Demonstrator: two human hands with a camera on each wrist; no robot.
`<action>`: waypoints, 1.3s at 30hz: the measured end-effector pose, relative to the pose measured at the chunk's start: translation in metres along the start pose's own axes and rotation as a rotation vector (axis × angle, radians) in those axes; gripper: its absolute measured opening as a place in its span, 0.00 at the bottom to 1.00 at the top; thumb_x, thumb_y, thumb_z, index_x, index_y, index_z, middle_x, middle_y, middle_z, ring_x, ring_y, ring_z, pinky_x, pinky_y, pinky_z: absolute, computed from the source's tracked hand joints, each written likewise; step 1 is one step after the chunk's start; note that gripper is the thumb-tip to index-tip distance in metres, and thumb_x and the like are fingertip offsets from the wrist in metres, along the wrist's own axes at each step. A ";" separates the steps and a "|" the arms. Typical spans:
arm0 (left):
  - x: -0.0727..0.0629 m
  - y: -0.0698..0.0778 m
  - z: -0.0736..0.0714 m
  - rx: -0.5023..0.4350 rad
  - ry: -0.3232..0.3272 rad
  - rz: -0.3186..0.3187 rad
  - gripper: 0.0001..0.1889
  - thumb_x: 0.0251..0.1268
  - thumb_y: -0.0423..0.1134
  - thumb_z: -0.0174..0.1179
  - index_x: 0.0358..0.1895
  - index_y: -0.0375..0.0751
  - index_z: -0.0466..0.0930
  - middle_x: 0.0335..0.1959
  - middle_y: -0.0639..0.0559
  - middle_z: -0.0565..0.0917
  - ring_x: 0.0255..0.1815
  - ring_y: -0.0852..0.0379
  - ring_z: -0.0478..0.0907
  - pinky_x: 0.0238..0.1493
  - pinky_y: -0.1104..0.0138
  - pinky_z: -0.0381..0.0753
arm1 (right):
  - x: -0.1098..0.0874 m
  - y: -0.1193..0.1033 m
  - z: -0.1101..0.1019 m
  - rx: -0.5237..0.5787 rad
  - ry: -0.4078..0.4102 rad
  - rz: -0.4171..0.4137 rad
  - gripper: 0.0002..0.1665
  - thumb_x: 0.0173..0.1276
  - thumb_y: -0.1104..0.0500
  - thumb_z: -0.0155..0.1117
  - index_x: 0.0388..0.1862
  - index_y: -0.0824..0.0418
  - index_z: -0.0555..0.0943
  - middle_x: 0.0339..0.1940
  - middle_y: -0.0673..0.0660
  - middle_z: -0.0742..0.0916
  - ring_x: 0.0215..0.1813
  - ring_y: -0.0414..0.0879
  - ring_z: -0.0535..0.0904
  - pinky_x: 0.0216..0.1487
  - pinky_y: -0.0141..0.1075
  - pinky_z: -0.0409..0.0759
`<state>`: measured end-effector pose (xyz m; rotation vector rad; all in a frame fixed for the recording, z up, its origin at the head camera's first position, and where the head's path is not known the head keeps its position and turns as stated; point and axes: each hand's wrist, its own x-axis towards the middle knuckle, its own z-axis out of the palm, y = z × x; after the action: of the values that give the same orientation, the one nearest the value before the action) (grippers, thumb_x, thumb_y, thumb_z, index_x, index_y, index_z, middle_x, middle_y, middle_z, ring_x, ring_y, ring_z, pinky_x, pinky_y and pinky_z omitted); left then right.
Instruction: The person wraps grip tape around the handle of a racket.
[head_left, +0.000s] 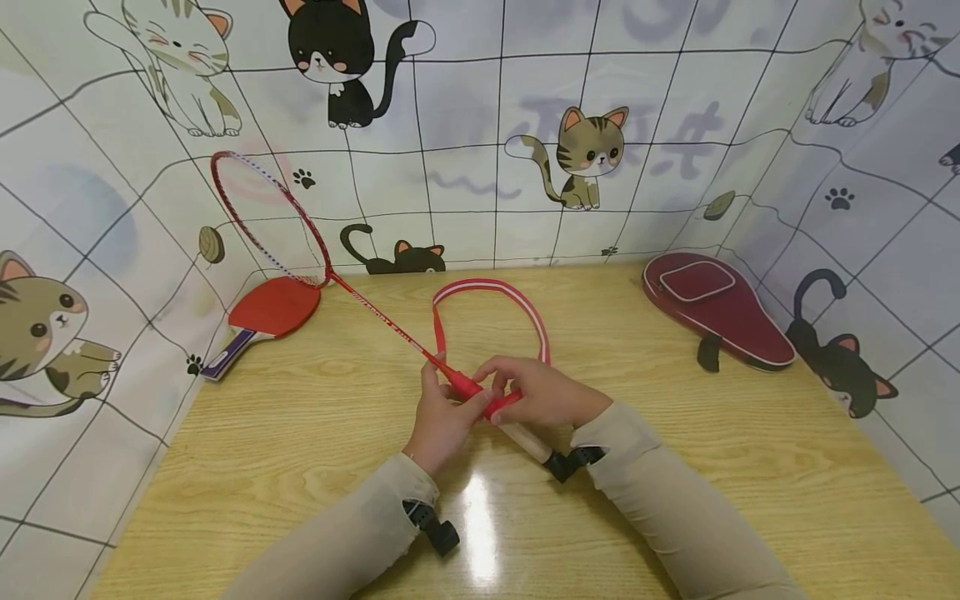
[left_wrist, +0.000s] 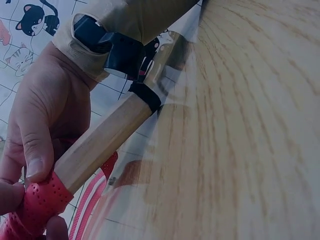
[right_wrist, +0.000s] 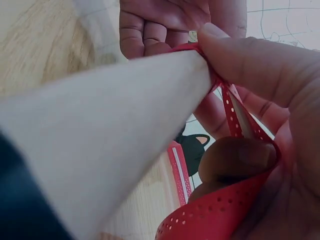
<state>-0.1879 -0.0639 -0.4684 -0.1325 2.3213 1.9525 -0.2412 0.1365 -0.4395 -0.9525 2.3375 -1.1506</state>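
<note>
A red badminton racket (head_left: pixel 382 321) slants across the table, its head up at the far left and its handle toward me. My left hand (head_left: pixel 441 421) grips it at the top of the handle, where red wrap lies round it. Between bent fingers my right hand (head_left: pixel 551 392) pinches perforated red grip tape (right_wrist: pixel 215 212) beside the handle. The tape's long free part, red with a pale stripe, loops onto the table behind the hands. Below the wrap the handle (left_wrist: pixel 110 135) is bare pale wood, with a black band (left_wrist: pixel 145 97) near its butt end.
At the left a red table tennis bat (head_left: pixel 276 307) lies under the racket head. A dark red bat case (head_left: pixel 712 308) lies at the back right. Cat-patterned walls (head_left: pixel 465 200) enclose the wooden table (head_left: pixel 322 433) at the back and sides.
</note>
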 end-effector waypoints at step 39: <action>-0.001 0.003 0.004 -0.122 -0.009 0.009 0.47 0.65 0.29 0.62 0.83 0.43 0.43 0.57 0.35 0.77 0.42 0.48 0.83 0.37 0.64 0.78 | -0.002 0.008 -0.009 0.127 -0.175 0.052 0.36 0.72 0.64 0.67 0.76 0.42 0.74 0.42 0.47 0.92 0.42 0.46 0.86 0.40 0.39 0.79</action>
<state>-0.1869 -0.0591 -0.4662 -0.1237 2.2009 2.0941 -0.2485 0.1470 -0.4406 -0.9031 2.1132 -1.1320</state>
